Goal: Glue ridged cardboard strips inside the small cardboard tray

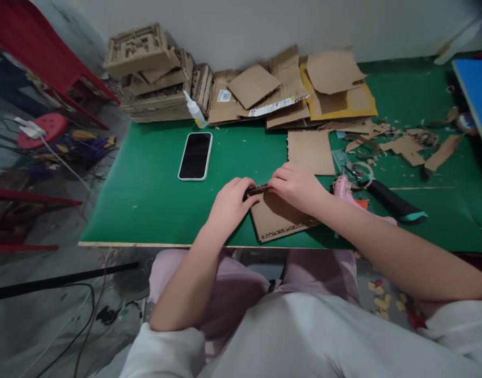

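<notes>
On the green table in front of me lies a flat cardboard panel [284, 212] with a thin corrugated strip standing along its near edge. At the panel's far edge is another narrow cardboard strip [259, 190]. My left hand [237, 198] pinches this strip near its left end, fingers closed. My right hand [296, 186] is closed on the same strip farther right, and its palm hides part of the panel. Just beyond my right hand lies a loose cardboard piece [310, 149] with a ragged left edge. A pink glue gun [342, 188] lies partly behind my right forearm.
A phone [196, 156] and a white glue bottle [195, 111] are at the left. Stacked cardboard frames [146, 68] and cardboard sheets [264, 86] line the wall. Black-and-teal-handled pliers [394, 199], a tape ring and cardboard scraps [410, 147] lie right.
</notes>
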Tool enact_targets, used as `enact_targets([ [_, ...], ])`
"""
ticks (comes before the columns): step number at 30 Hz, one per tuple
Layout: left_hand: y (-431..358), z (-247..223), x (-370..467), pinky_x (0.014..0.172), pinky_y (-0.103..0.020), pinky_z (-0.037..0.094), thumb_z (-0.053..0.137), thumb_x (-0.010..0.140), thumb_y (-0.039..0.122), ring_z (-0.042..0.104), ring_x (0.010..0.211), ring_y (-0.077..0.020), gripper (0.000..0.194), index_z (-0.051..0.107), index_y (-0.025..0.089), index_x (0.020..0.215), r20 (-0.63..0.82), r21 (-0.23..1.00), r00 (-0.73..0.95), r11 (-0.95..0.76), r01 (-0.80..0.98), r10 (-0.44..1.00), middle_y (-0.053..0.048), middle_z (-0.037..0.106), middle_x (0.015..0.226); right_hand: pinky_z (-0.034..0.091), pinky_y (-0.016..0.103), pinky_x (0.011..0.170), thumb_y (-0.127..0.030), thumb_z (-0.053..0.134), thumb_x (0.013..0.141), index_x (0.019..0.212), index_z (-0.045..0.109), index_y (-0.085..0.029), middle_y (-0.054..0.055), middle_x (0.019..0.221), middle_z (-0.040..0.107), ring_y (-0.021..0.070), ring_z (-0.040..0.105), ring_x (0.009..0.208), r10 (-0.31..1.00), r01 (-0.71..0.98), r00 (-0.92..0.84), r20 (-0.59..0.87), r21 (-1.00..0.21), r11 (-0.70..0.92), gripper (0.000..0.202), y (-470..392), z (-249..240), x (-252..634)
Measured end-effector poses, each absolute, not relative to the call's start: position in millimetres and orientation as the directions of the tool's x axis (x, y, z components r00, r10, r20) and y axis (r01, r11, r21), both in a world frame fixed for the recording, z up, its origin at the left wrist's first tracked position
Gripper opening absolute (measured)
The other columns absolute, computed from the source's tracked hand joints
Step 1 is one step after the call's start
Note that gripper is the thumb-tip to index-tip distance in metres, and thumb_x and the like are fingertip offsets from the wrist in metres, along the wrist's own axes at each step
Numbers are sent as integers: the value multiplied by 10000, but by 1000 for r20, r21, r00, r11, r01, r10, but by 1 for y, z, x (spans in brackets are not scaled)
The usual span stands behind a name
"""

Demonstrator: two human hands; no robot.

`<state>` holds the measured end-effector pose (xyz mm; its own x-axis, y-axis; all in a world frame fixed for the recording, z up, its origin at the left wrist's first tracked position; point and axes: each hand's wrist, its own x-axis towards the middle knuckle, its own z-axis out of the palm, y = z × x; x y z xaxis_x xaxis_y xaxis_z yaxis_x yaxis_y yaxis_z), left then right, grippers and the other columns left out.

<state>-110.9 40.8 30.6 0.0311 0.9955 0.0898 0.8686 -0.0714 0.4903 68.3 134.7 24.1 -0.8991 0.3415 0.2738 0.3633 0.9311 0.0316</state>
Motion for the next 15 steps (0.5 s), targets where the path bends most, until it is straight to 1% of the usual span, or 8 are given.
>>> enact_targets([
  [3,38,29,-108,749,-280,444,570,812,295,537,852,-167,186,526,203,968,106,504,11,-63,861,994,-28,566,919,296,292,667,-183,418,890,789,591,-132,71,749,553,171,420,756,329,359,-904,274,66,931,207,133,22,64],
  [7,33,26,-100,888,-354,414,604,778,391,504,1024,-220,439,470,186,1142,166,486,1,-83,870,986,-76,560,1092,283,292,659,-185,425,886,764,575,-129,66,732,544,169,407,730,310,350,-906,289,98,932,201,130,21,62],
  [9,30,22,-95,940,-371,383,599,781,388,474,1089,-230,512,425,171,1211,201,495,11,-111,862,980,-95,535,1173,280,294,658,-189,441,879,754,569,-132,63,727,541,173,405,726,309,355,-906,290,123,927,187,128,22,62],
  [12,29,14,-88,939,-374,381,566,806,314,479,1087,-222,537,357,173,1280,230,532,-12,-115,839,973,-102,528,1200,273,302,657,-181,472,858,750,560,-134,63,732,537,184,405,736,320,375,-905,280,171,911,147,125,24,60],
  [15,32,7,-84,900,-378,397,579,785,282,500,1036,-224,615,302,176,1323,223,562,-64,-75,824,973,-96,553,1150,261,311,655,-161,497,836,748,557,-137,65,737,542,197,409,754,323,386,-904,279,214,897,109,121,26,59],
])
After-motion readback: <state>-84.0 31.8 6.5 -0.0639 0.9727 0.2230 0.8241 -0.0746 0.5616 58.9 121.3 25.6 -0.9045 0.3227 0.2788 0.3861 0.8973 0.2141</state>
